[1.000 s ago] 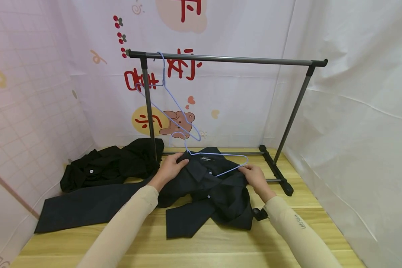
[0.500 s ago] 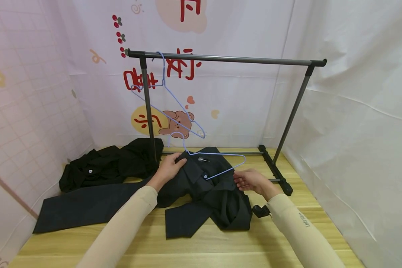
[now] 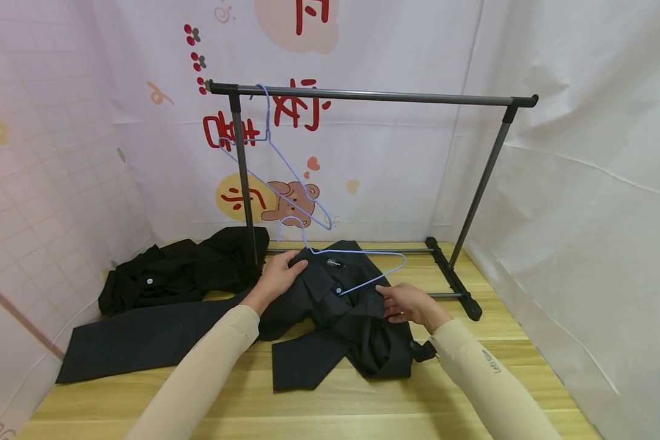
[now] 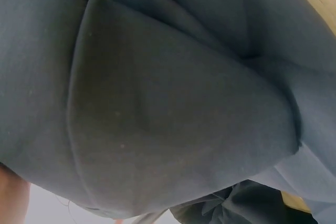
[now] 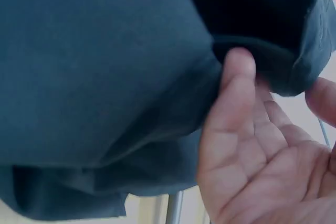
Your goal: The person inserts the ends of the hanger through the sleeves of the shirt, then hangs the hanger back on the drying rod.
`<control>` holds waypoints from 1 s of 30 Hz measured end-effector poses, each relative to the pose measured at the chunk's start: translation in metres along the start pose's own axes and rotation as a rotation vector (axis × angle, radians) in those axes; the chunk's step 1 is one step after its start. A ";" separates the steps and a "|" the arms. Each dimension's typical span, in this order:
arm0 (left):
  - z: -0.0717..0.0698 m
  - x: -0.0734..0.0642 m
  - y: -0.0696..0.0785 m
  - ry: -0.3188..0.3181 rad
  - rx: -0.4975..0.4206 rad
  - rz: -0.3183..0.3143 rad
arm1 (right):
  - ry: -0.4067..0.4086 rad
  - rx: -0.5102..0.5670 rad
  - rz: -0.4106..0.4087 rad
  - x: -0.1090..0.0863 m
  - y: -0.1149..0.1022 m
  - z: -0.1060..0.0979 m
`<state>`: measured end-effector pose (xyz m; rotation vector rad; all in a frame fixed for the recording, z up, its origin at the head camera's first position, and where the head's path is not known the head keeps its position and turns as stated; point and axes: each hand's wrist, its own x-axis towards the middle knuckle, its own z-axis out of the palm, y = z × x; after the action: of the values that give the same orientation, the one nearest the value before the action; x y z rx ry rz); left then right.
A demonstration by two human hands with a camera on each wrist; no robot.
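Observation:
A black shirt [image 3: 330, 299] with pale buttons lies rumpled on the wooden table, its collar toward the rack. My left hand [image 3: 277, 278] grips it by the collar and shoulder. A thin blue hanger [image 3: 357, 252] pokes out at the neck. Its hook and right arm show, while its left part is hidden in the cloth. Beside that right arm, my right hand [image 3: 409, 302] pinches the shirt's other front edge. In the right wrist view, the thumb [image 5: 321, 103] and fingers stand on either side of the fabric. Dark cloth [image 4: 173, 114] fills most of the left wrist view.
A metal clothes rack [image 3: 385, 96] stands behind, with another blue hanger [image 3: 288, 162] on its bar. More black clothing [image 3: 181, 269] is heaped at the back left. White printed sheets [image 3: 583, 183] enclose the table. A small black object [image 3: 425, 351] sits beneath the right wrist.
My right hand has left the shirt's shoulder beside the hanger's tip and taken the edge lower and further left. The hanging hanger sways slightly. The left hand keeps its place.

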<state>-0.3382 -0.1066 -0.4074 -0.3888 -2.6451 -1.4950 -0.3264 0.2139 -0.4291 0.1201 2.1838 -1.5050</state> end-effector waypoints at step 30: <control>-0.005 -0.003 -0.003 -0.018 -0.063 0.014 | 0.187 0.103 -0.113 -0.003 0.001 -0.010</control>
<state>-0.3366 -0.1126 -0.4076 -0.4262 -2.6085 -1.5807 -0.3264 0.2243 -0.4259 0.1814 2.2911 -1.7326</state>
